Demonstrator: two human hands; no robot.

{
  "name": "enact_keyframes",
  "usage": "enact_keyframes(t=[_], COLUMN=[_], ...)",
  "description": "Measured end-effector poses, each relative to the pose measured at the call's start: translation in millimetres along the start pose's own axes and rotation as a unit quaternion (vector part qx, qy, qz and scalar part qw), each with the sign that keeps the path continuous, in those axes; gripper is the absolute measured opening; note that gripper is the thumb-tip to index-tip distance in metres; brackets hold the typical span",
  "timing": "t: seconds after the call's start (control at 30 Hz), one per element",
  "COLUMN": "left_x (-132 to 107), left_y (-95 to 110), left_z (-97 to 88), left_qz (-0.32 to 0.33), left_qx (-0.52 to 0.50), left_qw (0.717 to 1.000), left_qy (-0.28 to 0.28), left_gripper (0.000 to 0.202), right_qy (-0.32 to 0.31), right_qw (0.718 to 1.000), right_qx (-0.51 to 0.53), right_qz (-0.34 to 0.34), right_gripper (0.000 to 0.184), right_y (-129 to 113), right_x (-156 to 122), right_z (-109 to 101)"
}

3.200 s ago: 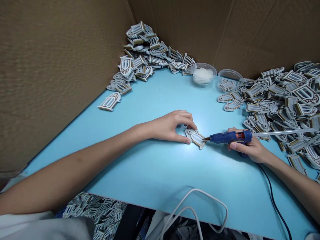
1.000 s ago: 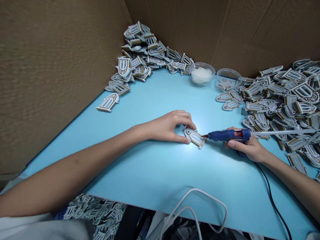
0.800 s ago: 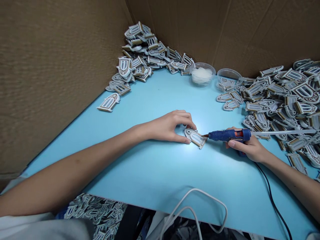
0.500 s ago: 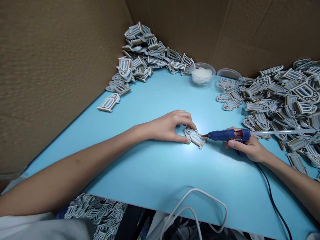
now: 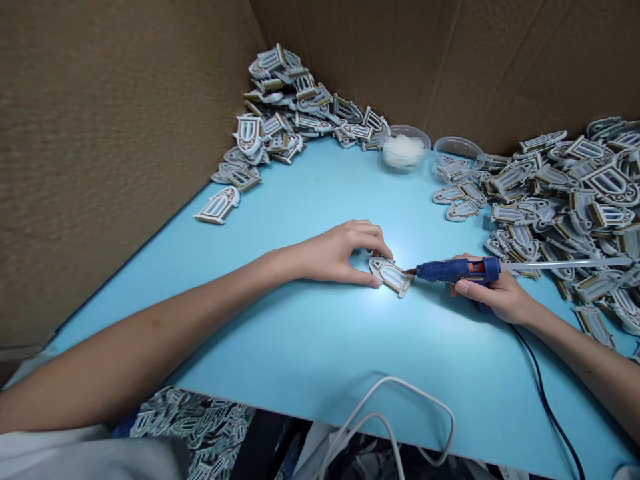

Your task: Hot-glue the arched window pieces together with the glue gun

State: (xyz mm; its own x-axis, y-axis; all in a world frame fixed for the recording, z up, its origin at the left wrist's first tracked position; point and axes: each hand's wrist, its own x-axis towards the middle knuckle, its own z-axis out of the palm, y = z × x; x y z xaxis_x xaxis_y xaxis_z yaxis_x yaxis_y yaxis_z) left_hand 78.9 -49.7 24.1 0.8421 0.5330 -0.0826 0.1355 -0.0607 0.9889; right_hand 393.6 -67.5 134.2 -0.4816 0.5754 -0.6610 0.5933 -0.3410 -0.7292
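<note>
My left hand (image 5: 350,253) grips a small arched window-shaped piece (image 5: 392,275) between thumb and fingers at its rounded end. The piece lies on the blue tabletop (image 5: 300,347), pale with gold-brown edging. My right hand (image 5: 495,293) is wrapped round a blue hot glue gun (image 5: 445,270). The gun's nozzle is at the piece's upper right edge; whether it touches I cannot tell. A long translucent glue stick (image 5: 565,265) sticks out of the gun's back, and a black cord (image 5: 543,387) runs from its handle.
Piles of similar window pieces stand at the back left (image 5: 285,100) and right (image 5: 565,187). A clear tub (image 5: 404,150) holds white translucent material, beside another clear tub (image 5: 457,157). A white cable (image 5: 395,381) loops over the front edge. Cardboard walls (image 5: 125,133) enclose the table. More pieces (image 5: 200,427) lie below.
</note>
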Motion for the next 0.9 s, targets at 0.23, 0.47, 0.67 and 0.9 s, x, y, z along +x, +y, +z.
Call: enact_keyframes(t=[0.23,0.47,0.67,0.9], left_x=[0.2,-0.2,0.6,0.5], left_y=[0.6,2.0,1.5,2.5], left_z=[-0.1,-0.3,0.1,-0.2], left_qz=[-0.004,-0.013,-0.016,-0.017], left_qx=[0.001,0.002,0.002,0.000], left_qw=[1.000,1.000,1.000,1.000], left_qy=[-0.003,-0.006,-0.006,-0.004], left_gripper=[0.039,0.040,0.041,0.040], right_qy=[0.006,0.004,0.002,0.005], right_qw=[1.000,1.000,1.000,1.000], right_qx=[-0.005,-0.012,-0.012,-0.004], right_qz=[0.009,0.004,0.007,0.014], right_gripper=[0.056,0.055,0.057,0.056], right_y=[-2.2,-2.1,-1.5,-4.1], right_x=[0.7,1.2,1.4,1.1], right_z=[0.3,0.5,1.0,0.8])
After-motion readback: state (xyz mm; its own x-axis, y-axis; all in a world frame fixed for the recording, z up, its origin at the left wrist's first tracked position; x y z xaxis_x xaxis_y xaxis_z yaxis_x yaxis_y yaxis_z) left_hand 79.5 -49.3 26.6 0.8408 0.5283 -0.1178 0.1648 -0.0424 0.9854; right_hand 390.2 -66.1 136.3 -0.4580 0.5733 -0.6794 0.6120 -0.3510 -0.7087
